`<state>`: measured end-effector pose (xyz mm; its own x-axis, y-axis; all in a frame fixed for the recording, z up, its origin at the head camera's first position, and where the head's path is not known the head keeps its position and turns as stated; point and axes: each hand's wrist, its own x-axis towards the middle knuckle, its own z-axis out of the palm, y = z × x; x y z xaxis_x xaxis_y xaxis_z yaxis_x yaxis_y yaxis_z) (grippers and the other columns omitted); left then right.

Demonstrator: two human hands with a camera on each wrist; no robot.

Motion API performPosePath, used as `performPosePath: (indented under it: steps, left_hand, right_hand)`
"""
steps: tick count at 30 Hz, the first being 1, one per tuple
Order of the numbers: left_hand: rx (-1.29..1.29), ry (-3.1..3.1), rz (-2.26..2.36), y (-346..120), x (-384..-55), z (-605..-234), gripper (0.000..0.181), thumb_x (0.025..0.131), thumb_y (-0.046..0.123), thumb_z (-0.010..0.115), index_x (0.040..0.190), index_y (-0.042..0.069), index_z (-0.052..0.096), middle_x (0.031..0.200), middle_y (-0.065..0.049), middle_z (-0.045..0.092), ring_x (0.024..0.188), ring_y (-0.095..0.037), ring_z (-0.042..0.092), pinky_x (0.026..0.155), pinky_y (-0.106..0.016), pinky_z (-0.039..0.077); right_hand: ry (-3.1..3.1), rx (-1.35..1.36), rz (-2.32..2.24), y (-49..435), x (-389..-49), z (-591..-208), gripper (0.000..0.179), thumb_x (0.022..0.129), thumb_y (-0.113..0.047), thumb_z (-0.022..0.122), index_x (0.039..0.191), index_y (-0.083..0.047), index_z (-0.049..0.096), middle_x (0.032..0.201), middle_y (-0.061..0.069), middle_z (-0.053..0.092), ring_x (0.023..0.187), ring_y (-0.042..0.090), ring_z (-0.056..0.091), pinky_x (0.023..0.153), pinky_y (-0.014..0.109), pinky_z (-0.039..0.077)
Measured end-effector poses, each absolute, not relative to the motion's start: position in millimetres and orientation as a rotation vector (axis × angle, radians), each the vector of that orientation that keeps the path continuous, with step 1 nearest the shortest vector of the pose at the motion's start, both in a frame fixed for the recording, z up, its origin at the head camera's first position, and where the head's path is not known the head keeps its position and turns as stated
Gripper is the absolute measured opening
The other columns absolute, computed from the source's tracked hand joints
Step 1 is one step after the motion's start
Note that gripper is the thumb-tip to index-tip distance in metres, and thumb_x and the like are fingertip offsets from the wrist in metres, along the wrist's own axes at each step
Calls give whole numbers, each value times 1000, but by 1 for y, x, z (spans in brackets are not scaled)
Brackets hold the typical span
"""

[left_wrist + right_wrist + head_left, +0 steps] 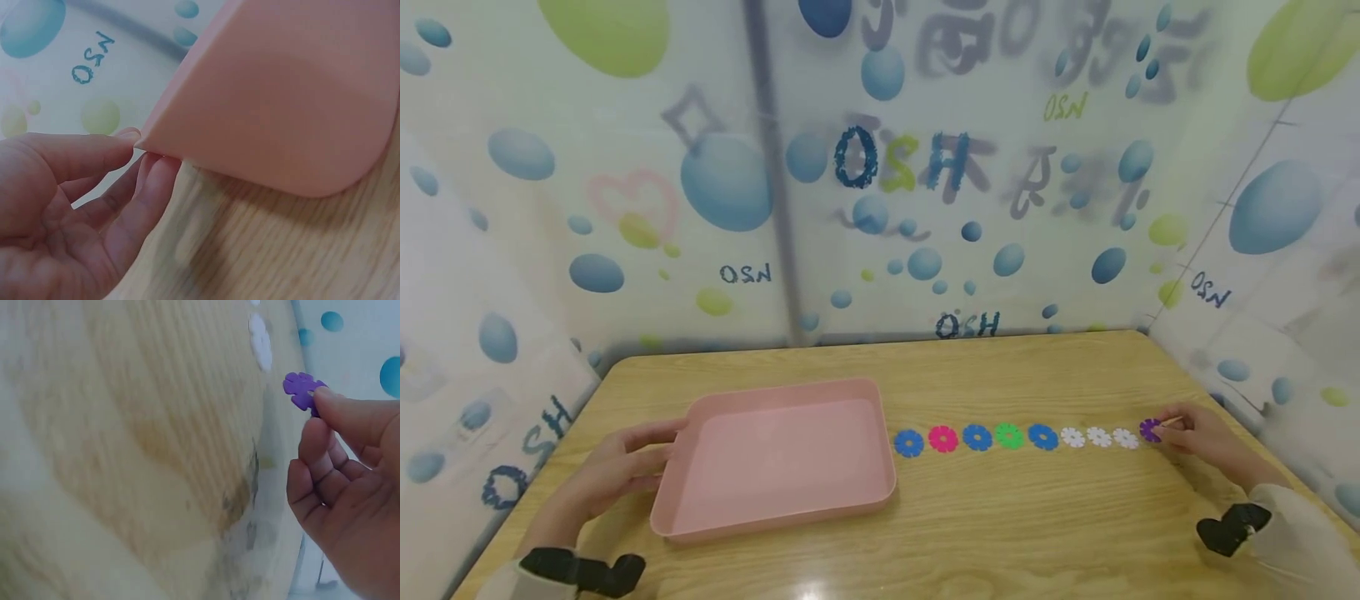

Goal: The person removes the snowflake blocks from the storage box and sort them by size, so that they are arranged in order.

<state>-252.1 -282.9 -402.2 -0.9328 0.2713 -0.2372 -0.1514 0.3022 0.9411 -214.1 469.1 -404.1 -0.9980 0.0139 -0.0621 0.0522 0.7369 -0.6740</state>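
Observation:
A pink rectangular tray (782, 458) stands on the left half of the wooden table. My left hand (617, 471) pinches its left rim between thumb and fingers, seen closely beside the tray wall (281, 112) in the left wrist view. At the right end of a row of flower-shaped plastic discs, my right hand (1202, 442) pinches a purple notched disc (302, 389) between thumb and fingers. Just left of it lie several white discs (1099, 437). Further left come a blue disc (1043, 437), a green one (1009, 436), another blue, a pink one (943, 438) and a blue one beside the tray.
Bare wood of the table (1022, 533) stretches in front of the row. A pale curtain (880, 250) with blue and green spots and printed letters hangs behind the table and at both sides. Dark wrist straps (1232, 529) sit over pale sleeves.

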Motion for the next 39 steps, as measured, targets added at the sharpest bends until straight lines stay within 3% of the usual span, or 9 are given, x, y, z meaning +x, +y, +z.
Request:
performPosePath:
  steps: [5,12,23,31,39]
  left_hand:
    - [104,2232,1652,-284,-252,-403,61,92,19,56,138,-9,27,134,-26,40,97,-13,60,80,-39,52]
    - [110,2204,1695,-283,-252,-404,61,92,19,56,138,-10,29,130,-18,48,95,-10,61,80,-39,52]
    - [114,2210,1692,-284,-252,-406,62,92,19,56,139,-9,27,131,-18,47,94,-9,60,80,-39,52]
    - [133,2187,1724,-287,-250,-409,54,93,17,55,136,-7,35,121,-3,55,94,-8,61,79,-38,52]
    - [101,2204,1727,-285,-254,-409,54,92,19,57,137,-3,37,125,-8,53,93,-7,60,80,-38,52]
  right_hand:
    - [2852,60,-1085,478,-210,-410,33,91,-9,56,106,19,48,88,12,61,70,6,56,61,24,51]
    - [2891,91,-1006,478,-213,-413,35,90,-10,58,105,20,51,89,15,63,73,10,57,61,21,51]
    - [2879,118,-1039,474,-218,-413,32,89,-5,56,107,21,50,90,17,62,74,11,56,60,21,49]
    - [2919,123,-969,474,-219,-417,26,87,-3,59,102,18,54,88,15,62,76,16,55,59,20,48]
    - [2955,113,-994,475,-215,-417,32,88,-11,59,104,17,56,96,24,61,76,10,54,60,20,48]
